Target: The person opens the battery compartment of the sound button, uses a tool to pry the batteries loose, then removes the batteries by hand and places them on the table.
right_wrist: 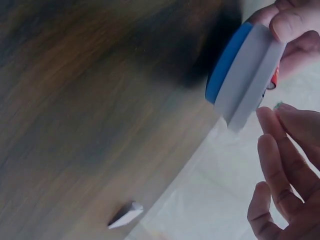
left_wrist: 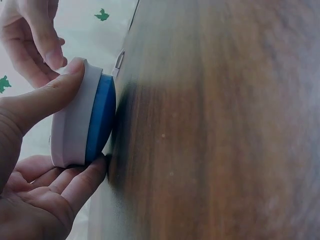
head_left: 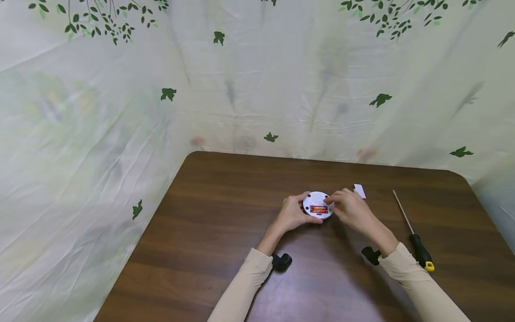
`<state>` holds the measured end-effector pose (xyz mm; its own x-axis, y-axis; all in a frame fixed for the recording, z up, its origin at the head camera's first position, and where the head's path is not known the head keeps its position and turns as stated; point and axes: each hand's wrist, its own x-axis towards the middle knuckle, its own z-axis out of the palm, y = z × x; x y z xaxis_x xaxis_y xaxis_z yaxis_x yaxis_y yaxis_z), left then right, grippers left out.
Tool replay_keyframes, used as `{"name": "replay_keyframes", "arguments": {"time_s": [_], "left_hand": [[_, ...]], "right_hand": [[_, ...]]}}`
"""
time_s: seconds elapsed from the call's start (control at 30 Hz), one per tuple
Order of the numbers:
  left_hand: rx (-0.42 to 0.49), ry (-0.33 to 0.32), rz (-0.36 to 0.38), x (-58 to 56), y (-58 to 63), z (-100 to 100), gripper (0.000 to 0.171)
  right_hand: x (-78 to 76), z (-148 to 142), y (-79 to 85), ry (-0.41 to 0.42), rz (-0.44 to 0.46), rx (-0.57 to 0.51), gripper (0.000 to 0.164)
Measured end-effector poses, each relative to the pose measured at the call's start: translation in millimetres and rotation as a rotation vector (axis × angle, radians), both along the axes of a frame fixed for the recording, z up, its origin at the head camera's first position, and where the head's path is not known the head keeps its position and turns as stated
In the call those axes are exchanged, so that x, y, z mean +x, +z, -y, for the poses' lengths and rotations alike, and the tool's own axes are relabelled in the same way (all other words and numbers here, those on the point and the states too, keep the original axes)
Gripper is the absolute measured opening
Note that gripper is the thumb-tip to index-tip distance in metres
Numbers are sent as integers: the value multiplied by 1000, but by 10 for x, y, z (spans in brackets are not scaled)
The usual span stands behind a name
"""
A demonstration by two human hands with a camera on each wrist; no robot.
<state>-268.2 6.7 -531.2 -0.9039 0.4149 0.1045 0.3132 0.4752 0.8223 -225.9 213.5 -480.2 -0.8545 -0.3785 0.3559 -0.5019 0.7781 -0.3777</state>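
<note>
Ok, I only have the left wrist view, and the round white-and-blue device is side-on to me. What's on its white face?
Observer: The head view shows at least one red battery seated in that side of the device.
Operator: Got it. Any tool within reach?
Observer: Yes, a screwdriver lies on the table, to the right of the right hand.
Operator: Which way does it point?
Observer: Its metal shaft points toward the table's far edge.
</note>
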Motion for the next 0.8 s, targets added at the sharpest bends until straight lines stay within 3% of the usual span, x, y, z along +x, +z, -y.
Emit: {"name": "replay_keyframes", "arguments": {"time_s": [0.57, 0.8], "left_hand": [[-29, -9, -48, 10, 9, 3, 87], [-58, -7, -62, 2, 26, 3, 89]], "right_hand": [[-52, 134, -3, -35, 8, 120, 15], [-74, 140, 18, -5, 40, 177, 15]]}}
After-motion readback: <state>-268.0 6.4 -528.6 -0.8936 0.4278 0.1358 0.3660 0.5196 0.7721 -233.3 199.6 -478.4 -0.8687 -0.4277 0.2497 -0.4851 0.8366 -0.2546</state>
